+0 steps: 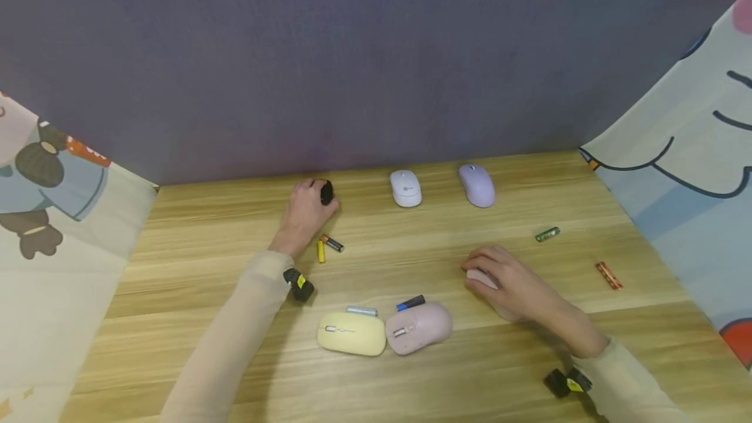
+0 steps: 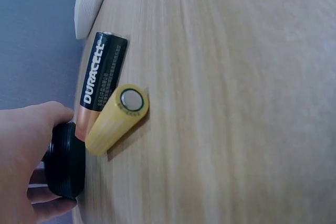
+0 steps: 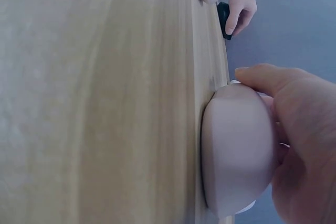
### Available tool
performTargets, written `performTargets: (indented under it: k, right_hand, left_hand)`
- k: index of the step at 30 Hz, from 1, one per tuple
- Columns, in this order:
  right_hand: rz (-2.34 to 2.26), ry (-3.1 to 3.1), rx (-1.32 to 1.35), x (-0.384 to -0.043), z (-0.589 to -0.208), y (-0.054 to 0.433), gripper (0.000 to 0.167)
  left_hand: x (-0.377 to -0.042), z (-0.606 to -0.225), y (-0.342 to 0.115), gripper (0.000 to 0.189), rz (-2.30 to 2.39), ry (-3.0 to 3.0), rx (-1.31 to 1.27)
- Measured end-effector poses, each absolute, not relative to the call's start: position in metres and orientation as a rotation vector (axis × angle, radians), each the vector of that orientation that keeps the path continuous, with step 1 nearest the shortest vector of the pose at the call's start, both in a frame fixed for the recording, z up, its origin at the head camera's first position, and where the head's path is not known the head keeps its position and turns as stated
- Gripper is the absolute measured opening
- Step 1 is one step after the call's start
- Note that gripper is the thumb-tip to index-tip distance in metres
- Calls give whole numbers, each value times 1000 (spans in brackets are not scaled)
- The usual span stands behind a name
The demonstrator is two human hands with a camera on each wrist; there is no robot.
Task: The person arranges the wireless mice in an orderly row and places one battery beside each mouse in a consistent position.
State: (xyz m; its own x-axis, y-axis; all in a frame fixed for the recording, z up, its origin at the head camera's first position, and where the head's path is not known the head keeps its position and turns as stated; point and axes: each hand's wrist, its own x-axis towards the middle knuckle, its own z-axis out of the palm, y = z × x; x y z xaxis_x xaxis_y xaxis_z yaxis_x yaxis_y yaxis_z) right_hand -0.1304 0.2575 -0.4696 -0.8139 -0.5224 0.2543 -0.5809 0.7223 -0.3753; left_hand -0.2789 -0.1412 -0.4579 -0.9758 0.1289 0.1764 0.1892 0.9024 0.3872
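Observation:
At the back left, my left hand (image 1: 307,209) grips a black mouse (image 1: 326,192) near the table's far edge. The left wrist view shows thumb and fingers around the black mouse's (image 2: 65,161) ribbed side. Just in front of that hand lie a Duracell battery (image 2: 103,72) and a yellow battery (image 2: 118,119), touching or nearly so. On the right, my right hand (image 1: 508,282) holds a pale pink mouse (image 3: 239,145), thumb and fingers curled over its sides. The mouse sits at the tabletop, and its far end is partly hidden by the hand.
A white mouse (image 1: 406,188) and a purple mouse (image 1: 477,185) stand at the back. Nearer lie a yellow mouse (image 1: 351,334), a pink mouse (image 1: 420,328), a silver battery (image 1: 361,311) and a black-and-blue battery (image 1: 410,303). To the right are green (image 1: 548,234) and red (image 1: 609,275) batteries.

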Motion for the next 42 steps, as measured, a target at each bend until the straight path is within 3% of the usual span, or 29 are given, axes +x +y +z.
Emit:
performTargets:
  k: [8, 42]
  right_hand:
    - [671, -2776, 897, -130, -471, 259, 22]
    - [691, -2771, 902, -132, -474, 259, 21]
  left_hand:
    - [-279, -458, -144, 74, -545, -3013, -275]
    - [-279, -451, -146, 70, -648, -3045, -284]
